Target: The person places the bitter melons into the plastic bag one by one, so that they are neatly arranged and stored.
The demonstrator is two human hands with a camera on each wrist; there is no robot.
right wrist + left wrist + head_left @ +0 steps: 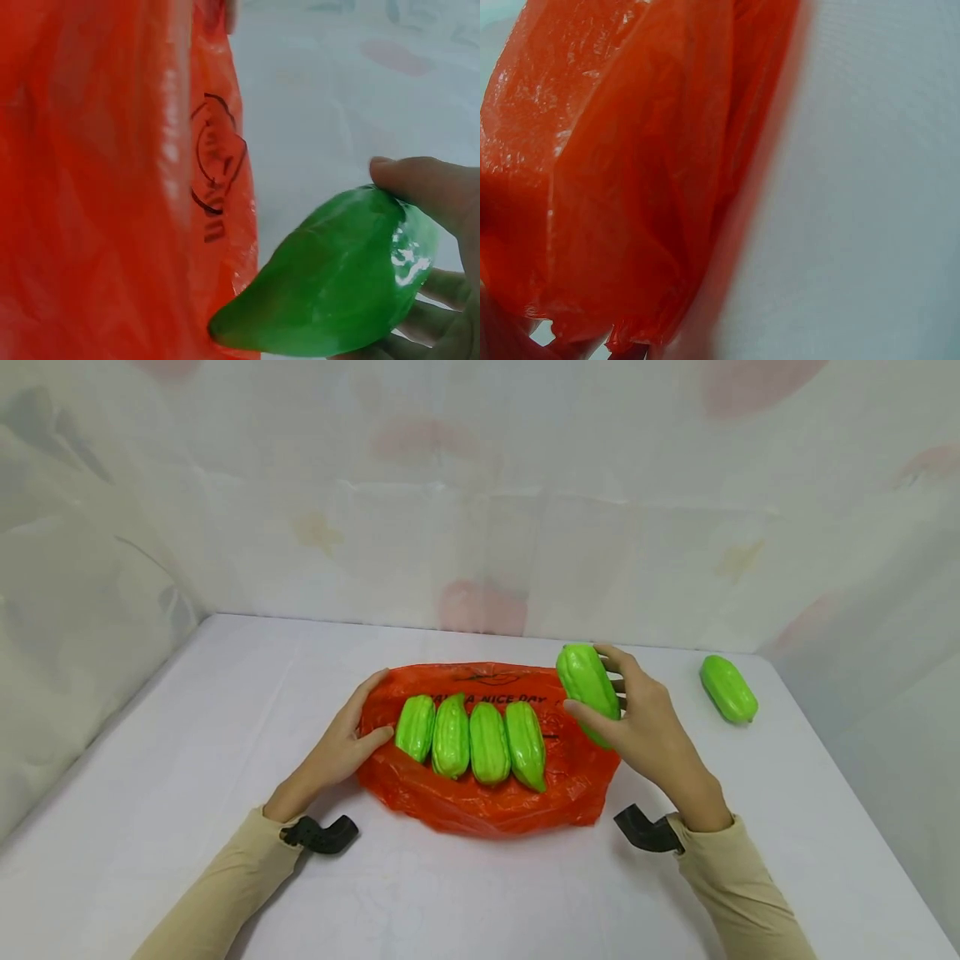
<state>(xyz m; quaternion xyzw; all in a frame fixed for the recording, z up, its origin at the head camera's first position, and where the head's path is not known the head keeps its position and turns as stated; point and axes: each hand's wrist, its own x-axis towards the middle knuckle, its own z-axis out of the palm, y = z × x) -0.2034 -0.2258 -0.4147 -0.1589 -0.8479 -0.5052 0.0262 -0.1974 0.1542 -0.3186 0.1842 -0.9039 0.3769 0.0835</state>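
A red plastic bag (570, 777) lies spread on the table, with several bright green ridged gourds (490, 743) side by side in its opening. My left hand (347, 739) grips the bag's left edge, thumb on the near side of the opening. In the left wrist view the bag (630, 172) looks creased, and only a little of the fingers shows at the bottom. Over the bag's right end, my right hand (648, 718) holds another green gourd (587, 681) between thumb and fingers. The right wrist view shows this gourd's pointed tip (225, 328) toward the bag.
One more green gourd (729, 689) lies by itself at the back right of the white table (345, 893). Behind the table hangs a pale patterned sheet (480, 543). Black curved wrist mounts (322, 835) stick out from both cuffs.
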